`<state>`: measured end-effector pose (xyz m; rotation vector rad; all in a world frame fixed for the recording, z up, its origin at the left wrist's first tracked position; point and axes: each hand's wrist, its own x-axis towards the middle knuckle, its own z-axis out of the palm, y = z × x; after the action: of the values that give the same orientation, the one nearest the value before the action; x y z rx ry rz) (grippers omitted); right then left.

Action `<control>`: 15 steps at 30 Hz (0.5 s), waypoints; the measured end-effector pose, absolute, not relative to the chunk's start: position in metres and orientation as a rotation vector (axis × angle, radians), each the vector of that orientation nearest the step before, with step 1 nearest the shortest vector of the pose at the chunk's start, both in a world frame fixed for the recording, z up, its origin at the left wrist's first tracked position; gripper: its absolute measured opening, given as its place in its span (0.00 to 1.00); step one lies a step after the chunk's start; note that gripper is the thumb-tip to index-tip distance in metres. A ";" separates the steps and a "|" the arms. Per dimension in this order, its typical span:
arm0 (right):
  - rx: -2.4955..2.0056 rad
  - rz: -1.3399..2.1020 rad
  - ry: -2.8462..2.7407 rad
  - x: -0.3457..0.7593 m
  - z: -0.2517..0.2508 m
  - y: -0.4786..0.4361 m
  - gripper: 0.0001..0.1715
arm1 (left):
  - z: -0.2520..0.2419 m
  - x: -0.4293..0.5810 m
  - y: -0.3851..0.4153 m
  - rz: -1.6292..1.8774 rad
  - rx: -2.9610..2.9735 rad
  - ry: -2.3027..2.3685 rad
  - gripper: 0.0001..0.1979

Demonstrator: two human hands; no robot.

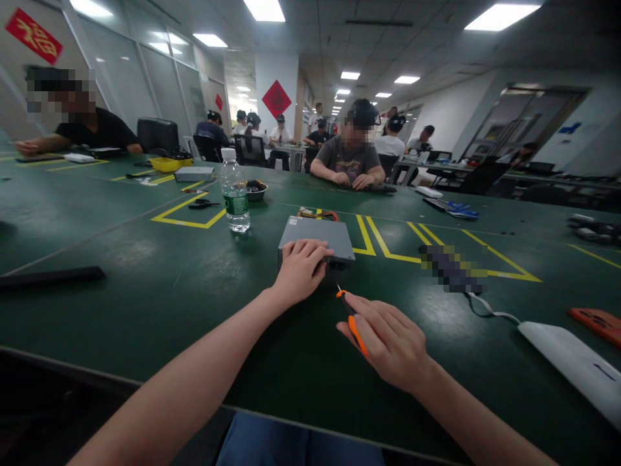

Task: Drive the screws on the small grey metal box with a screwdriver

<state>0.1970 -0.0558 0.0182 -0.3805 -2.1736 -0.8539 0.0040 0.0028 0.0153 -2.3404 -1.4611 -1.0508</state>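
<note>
A grey metal box (320, 234) with coloured wires at its far end lies on the green table (145, 278). My left hand (301, 266) rests on the box's near left corner, fingers curled over its top and edge. My right hand (385, 340) is closed round an orange and black screwdriver (350, 317). Its thin tip points at the near face of the box and sits just short of it.
A water bottle (235, 191) stands left of the box, with a dark bowl (255, 189) behind it. A white device with a cable (567, 353) lies at right, an orange object (599, 320) beyond it. A black strip (48, 277) lies at left. Other people sit across the table.
</note>
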 end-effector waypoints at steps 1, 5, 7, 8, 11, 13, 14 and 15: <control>-0.417 -0.866 -2.158 0.195 0.021 -0.056 0.07 | 0.015 0.004 0.003 -1.047 -2.342 -1.463 0.13; -0.534 -0.756 -2.084 0.189 0.025 -0.061 0.11 | 0.016 0.004 0.002 -1.039 -2.346 -1.474 0.13; -0.530 -0.721 -2.110 0.188 0.023 -0.062 0.11 | 0.016 0.004 0.002 -1.036 -2.347 -1.479 0.13; -0.506 -0.726 -2.150 0.188 0.022 -0.063 0.09 | 0.017 0.004 0.003 -1.034 -2.347 -1.480 0.13; -0.432 -0.718 -2.269 0.189 0.016 -0.062 0.07 | 0.016 0.005 0.003 -1.034 -2.345 -1.470 0.13; -0.427 -0.687 -2.267 0.189 0.013 -0.061 0.08 | 0.016 0.005 0.003 -1.046 -2.340 -1.461 0.13; -0.428 -0.681 -2.244 0.189 0.013 -0.061 0.09 | 0.015 0.005 0.003 -1.052 -2.337 -1.459 0.13; -0.430 -0.687 -2.217 0.189 0.013 -0.061 0.09 | 0.015 0.005 0.003 -1.060 -2.332 -1.459 0.13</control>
<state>0.1888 -0.0607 0.0129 -0.4296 -2.2167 -0.6869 0.0047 0.0034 0.0152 -2.3324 -1.4586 -1.0596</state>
